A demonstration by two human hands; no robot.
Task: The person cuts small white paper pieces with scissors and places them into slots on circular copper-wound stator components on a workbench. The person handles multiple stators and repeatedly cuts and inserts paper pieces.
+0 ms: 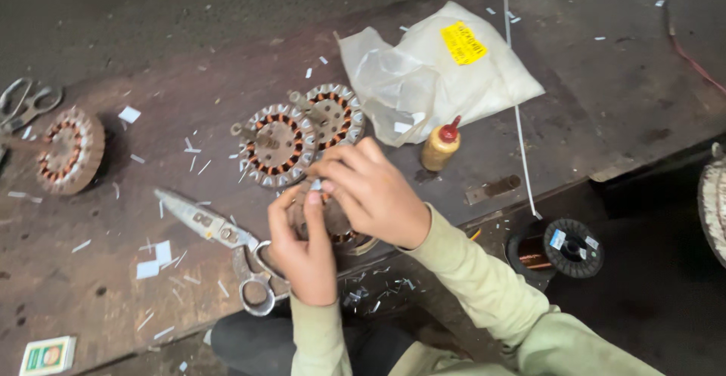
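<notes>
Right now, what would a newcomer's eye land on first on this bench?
Both hands, the left hand and right hand, meet at the bench's near edge over a round copper-wound stator, pinching a small pale strip. Just behind them lie two more stators, with large scissors to the left and a crumpled white bag with a yellow label behind right.

Worn brown bench (605,96): scissors (227,244), two stators (299,134), plastic bag (431,74), glue bottle (441,145).

A worn, dark wooden workbench (605,96) stands over a dim, dark floor (643,315).
</notes>
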